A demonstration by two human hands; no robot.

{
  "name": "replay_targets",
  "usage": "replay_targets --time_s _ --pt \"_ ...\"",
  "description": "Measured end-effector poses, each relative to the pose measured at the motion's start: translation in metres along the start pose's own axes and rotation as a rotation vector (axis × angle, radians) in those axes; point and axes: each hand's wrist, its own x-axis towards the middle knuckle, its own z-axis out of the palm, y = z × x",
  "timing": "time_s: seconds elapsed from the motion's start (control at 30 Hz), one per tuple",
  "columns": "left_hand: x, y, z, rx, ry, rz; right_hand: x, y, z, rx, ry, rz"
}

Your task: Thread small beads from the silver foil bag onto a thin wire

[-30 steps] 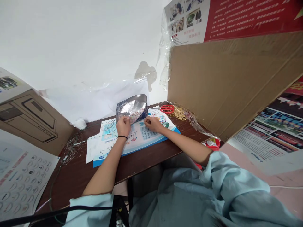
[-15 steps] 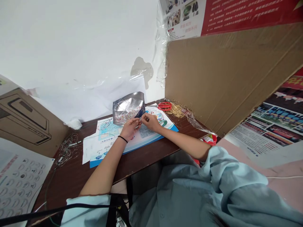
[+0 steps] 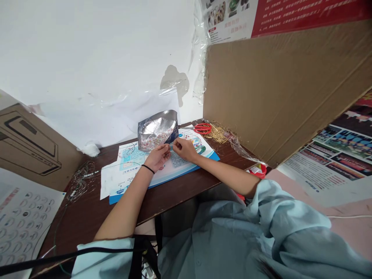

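Wire coil (image 3: 83, 180) at L looks partly strung, so prob. partway. L hand (image 3: 158, 157), fingers half-curled, grip can't tell, sits just before foil bag (image 3: 157, 126), plenty of beads (image 3: 154, 140) left inside. R hand (image 3: 184, 149) is pinched shut on sth too small to ID.

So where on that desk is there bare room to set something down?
Freest is the bare desk front-left, bordered by the wire coil, the printed sheet and the near edge. A narrow strip lies between the sheet and the red tub. Crowded: the far right corner, with scissors, gold pins and plastic wrap.
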Motion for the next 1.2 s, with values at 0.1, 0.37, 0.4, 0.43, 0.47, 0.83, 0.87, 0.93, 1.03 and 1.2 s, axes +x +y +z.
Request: replay_targets --time_s 0.1,0.37,0.4,0.43,0.47,0.83,0.87,0.93,1.03,1.2 --pt "0.000 0.002 0.000 -0.016 0.009 -0.026 0.000 0.001 0.001 -0.010 -0.003 -0.038" --pt "0.001 0.001 -0.004 -0.002 -0.037 -0.040 0.000 -0.001 0.000 -0.036 -0.045 -0.018" --pt "0.001 0.001 -0.005 0.001 -0.048 -0.036 0.000 -0.002 0.000 -0.036 -0.046 -0.016" --pt "0.002 0.001 -0.005 0.002 -0.058 -0.033 0.000 -0.002 -0.001 -0.036 -0.045 -0.017" --pt "0.002 0.001 -0.006 0.001 -0.065 -0.029 0.000 -0.003 -0.001 -0.035 -0.045 -0.020" --pt "0.009 -0.002 -0.012 0.026 -0.125 0.006 -0.002 -0.002 0.001 -0.029 -0.047 -0.046" --pt "0.008 -0.002 -0.012 0.035 -0.136 0.009 -0.002 -0.002 0.001 -0.030 -0.045 -0.044" --pt "0.008 -0.002 -0.012 0.048 -0.150 0.015 -0.002 -0.001 0.002 -0.031 -0.042 -0.044" --pt "0.008 -0.002 -0.012 0.058 -0.143 0.025 -0.001 -0.001 0.002 -0.032 -0.040 -0.048" --pt "0.008 -0.003 -0.011 0.048 -0.136 0.027 -0.001 -0.001 0.002 -0.035 -0.046 -0.039"
